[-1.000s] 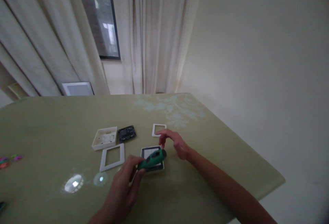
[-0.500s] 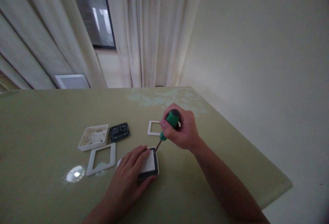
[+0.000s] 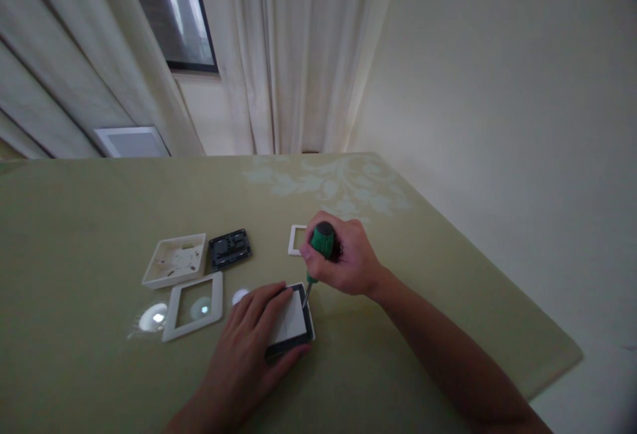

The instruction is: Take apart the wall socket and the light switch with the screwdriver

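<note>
My right hand (image 3: pixel 343 255) grips a screwdriver (image 3: pixel 323 239) with a green and black handle. Its shaft slants down, and the tip meets the right inner edge of a wall switch (image 3: pixel 290 321) with a white middle and a dark border. My left hand (image 3: pixel 249 341) lies over the left part of this switch, fingers across its top and thumb along its near side, holding it against the table. The hand hides the switch's left portion. Partly behind my right hand lies a small white frame (image 3: pixel 293 240).
To the left on the green table (image 3: pixel 99 221) are an open white back box (image 3: pixel 175 261), a black mounting plate (image 3: pixel 229 249) and a larger white frame (image 3: pixel 217 298). A pale wall (image 3: pixel 497 122) runs along the right table edge; curtains (image 3: pixel 298 56) hang beyond the far edge.
The screwdriver tip has shifted nearer along the switch's right edge, and the handle stands more upright. My left hand stays on the switch. The whole view has tilted slightly.
</note>
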A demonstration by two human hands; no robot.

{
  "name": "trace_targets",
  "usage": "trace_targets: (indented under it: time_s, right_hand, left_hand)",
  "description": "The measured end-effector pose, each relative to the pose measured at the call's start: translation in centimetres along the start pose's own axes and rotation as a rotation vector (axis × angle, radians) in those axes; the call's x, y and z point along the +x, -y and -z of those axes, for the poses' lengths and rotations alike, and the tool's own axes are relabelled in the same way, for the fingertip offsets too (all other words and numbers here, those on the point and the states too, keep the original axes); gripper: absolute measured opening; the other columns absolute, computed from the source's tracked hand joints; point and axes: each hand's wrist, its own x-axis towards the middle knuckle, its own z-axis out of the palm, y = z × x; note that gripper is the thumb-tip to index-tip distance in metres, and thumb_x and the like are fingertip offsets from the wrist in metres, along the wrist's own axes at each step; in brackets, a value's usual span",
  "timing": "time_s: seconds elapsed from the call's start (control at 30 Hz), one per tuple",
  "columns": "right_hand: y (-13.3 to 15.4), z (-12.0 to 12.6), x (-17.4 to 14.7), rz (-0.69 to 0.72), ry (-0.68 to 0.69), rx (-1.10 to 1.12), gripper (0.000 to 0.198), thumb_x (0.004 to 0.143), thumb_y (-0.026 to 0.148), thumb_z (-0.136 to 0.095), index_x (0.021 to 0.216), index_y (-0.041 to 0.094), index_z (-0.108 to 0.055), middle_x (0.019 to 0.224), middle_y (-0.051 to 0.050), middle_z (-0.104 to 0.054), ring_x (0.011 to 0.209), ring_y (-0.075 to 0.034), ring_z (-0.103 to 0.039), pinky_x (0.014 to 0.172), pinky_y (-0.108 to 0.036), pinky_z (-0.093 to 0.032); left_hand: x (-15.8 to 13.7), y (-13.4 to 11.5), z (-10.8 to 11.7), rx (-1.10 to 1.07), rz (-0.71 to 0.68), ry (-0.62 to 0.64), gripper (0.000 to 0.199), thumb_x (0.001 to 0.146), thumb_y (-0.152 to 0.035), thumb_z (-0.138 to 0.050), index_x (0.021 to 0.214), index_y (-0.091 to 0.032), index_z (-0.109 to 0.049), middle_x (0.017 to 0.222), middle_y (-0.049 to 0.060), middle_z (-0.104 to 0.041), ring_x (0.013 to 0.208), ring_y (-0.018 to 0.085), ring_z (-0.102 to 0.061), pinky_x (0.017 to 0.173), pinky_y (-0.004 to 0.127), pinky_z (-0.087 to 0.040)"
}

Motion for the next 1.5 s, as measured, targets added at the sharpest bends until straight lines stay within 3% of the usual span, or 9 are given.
trace_targets:
  time_s: [0.13,0.2,0.3,0.4,0.53,0.93,1.17,1.4,1.5]
  right_hand:
    - [-0.6,0.3,-0.3,0.061,-0.038,0.006,0.019,0.084,0.026,-0.070,0.099,0.023,-0.059,0.074,0.008,-0.055,0.053,-0.007,-0.047,0.052,-0.018,-0.040]
    - [-0.7,0.6,-0.4,0.127,0.020,-0.058,0.026,0.083,0.025,-0.072,0.104,0.024,-0.057,0.076,0.009,-0.056,0.051,-0.006,-0.046,0.051,-0.018,-0.038]
    - [-0.1,0.9,-0.6,0.246,0.107,-0.213,0.022,0.089,0.032,-0.074,0.099,0.024,-0.057,0.070,0.009,-0.056,0.051,-0.007,-0.047,0.054,-0.020,-0.038]
    - [0.9,1.4,-0.8,0.303,0.043,-0.304,0.021,0.092,0.037,-0.074,0.097,0.024,-0.058,0.072,0.007,-0.060,0.056,-0.009,-0.053,0.059,-0.022,-0.042]
    - [1.9,2.2,-0.7,0.286,-0.061,-0.355,0.017,0.091,0.028,-0.072,0.096,0.024,-0.056,0.074,0.007,-0.060,0.057,-0.009,-0.053,0.059,-0.020,-0.042]
    - [2.4,2.2,-3.1,0.179,-0.026,-0.459,0.014,0.091,0.031,-0.069,0.093,0.024,-0.056,0.068,0.008,-0.055,0.051,-0.008,-0.047,0.054,-0.019,-0.038]
    - [4.1,3.1,-3.5,0.137,-0.058,-0.462,0.015,0.090,0.028,-0.069,0.094,0.024,-0.055,0.065,0.009,-0.053,0.051,-0.008,-0.048,0.055,-0.017,-0.039]
    - [4.9,2.1,-4.2,0.109,0.036,-0.475,0.016,0.090,0.033,-0.068,0.092,0.024,-0.055,0.067,0.008,-0.054,0.051,-0.008,-0.046,0.054,-0.018,-0.037]
    - [5.2,2.4,-4.5,0.063,0.053,-0.462,0.026,0.094,0.044,-0.072,0.092,0.023,-0.056,0.065,0.007,-0.056,0.051,-0.009,-0.048,0.054,-0.019,-0.037]
  left_hand:
    - [0.1,-0.3,0.1,-0.005,0.004,0.021,0.069,0.098,-0.052,-0.076,0.157,-0.026,-0.049,0.149,0.014,-0.062,0.131,0.039,-0.060,0.107,0.055,-0.058]
    - [0.3,-0.5,0.0,-0.010,0.021,0.024,0.065,0.100,-0.053,-0.073,0.155,-0.026,-0.050,0.146,0.015,-0.063,0.130,0.039,-0.061,0.106,0.054,-0.058]
    - [0.6,-1.0,0.0,-0.009,0.025,0.026,0.060,0.102,-0.052,-0.070,0.152,-0.025,-0.052,0.146,0.015,-0.064,0.130,0.039,-0.061,0.107,0.056,-0.056]
    - [0.7,-1.3,0.2,-0.016,0.003,0.042,0.065,0.100,-0.052,-0.073,0.153,-0.024,-0.051,0.148,0.015,-0.064,0.132,0.039,-0.060,0.109,0.056,-0.055]
    - [0.9,-1.3,0.9,-0.057,-0.022,0.051,0.061,0.099,-0.047,-0.074,0.152,-0.024,-0.053,0.145,0.014,-0.066,0.130,0.037,-0.063,0.108,0.052,-0.057]
    - [1.0,-1.2,1.1,-0.111,-0.055,0.073,0.055,0.094,-0.039,-0.076,0.145,-0.025,-0.059,0.142,0.012,-0.068,0.127,0.036,-0.065,0.107,0.053,-0.057]
    - [1.1,-1.5,1.0,-0.145,-0.097,0.092,0.053,0.095,-0.039,-0.075,0.143,-0.025,-0.059,0.140,0.013,-0.068,0.127,0.035,-0.065,0.108,0.052,-0.056]
    - [1.2,-1.9,1.2,-0.158,-0.115,0.094,0.049,0.094,-0.039,-0.076,0.138,-0.024,-0.061,0.136,0.013,-0.069,0.122,0.034,-0.066,0.105,0.051,-0.056]
    - [1.2,-2.3,1.5,-0.137,-0.119,0.112,0.048,0.093,-0.039,-0.077,0.136,-0.024,-0.062,0.134,0.013,-0.070,0.120,0.035,-0.067,0.103,0.052,-0.056]
